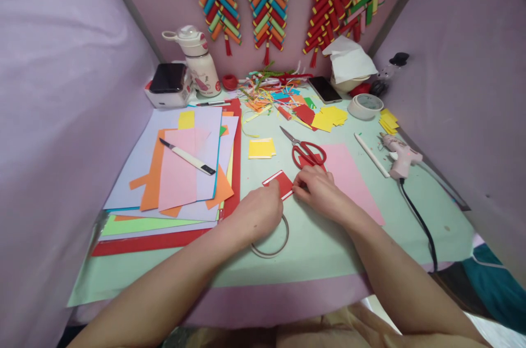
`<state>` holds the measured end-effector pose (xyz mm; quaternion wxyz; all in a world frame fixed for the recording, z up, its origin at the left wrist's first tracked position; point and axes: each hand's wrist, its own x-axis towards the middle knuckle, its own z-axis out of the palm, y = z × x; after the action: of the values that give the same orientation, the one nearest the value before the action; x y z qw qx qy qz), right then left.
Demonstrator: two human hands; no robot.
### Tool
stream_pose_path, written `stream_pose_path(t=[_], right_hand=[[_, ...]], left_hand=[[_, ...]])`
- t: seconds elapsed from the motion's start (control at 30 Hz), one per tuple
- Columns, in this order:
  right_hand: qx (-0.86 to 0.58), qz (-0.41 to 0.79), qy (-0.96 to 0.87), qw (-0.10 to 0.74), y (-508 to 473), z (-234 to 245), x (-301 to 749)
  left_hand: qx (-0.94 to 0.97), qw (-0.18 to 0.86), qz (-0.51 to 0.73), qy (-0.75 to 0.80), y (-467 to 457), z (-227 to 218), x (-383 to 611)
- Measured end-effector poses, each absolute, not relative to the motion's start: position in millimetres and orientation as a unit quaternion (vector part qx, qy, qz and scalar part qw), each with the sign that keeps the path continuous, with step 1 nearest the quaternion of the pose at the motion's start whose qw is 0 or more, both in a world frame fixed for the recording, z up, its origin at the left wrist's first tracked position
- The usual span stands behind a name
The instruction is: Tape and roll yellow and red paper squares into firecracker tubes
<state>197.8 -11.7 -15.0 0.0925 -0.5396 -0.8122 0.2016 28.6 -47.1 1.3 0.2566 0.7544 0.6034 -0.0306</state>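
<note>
A small red paper rectangle (280,182) with white strips along its edges lies on the green mat (329,249). My left hand (258,211) rests curled on its left side, fingers closed over the paper's edge. My right hand (318,190) pinches the paper's right edge with closed fingers. A thin tape ring (274,249) lies partly under my left hand. Red-handled scissors (304,152) sit just beyond my right hand, on the edge of a pink sheet (351,178).
A stack of coloured paper (176,172) with a utility knife (187,157) lies at the left. A glue gun (400,159) with its black cable and a white glue stick (372,155) are at the right. Yellow squares (261,148), paper scraps, tape roll (365,106), phone (324,90), bottle (199,60) stand behind.
</note>
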Motion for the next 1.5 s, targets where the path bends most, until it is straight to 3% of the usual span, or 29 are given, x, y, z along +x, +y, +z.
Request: stream_pose_path(t=[0.83, 1.03, 1.23, 1.5], right_hand=[[-0.568, 0.191, -0.794, 0.099, -16, -16, 194], [-0.561, 0.176, -0.791, 0.169, -20, -23, 194], [-0.490, 0.130, -0.799, 0.323, -40, -25, 204], [-0.427, 0.051, -0.875, 0.222, -63, -28, 198]], left_hand=[[0.754, 0.249, -0.047, 0.606, -48, 6, 33], [0.751, 0.251, -0.054, 0.608, -48, 7, 33], [0.750, 0.241, -0.069, 0.612, -48, 9, 34], [0.752, 0.234, -0.062, 0.614, -49, 10, 33]])
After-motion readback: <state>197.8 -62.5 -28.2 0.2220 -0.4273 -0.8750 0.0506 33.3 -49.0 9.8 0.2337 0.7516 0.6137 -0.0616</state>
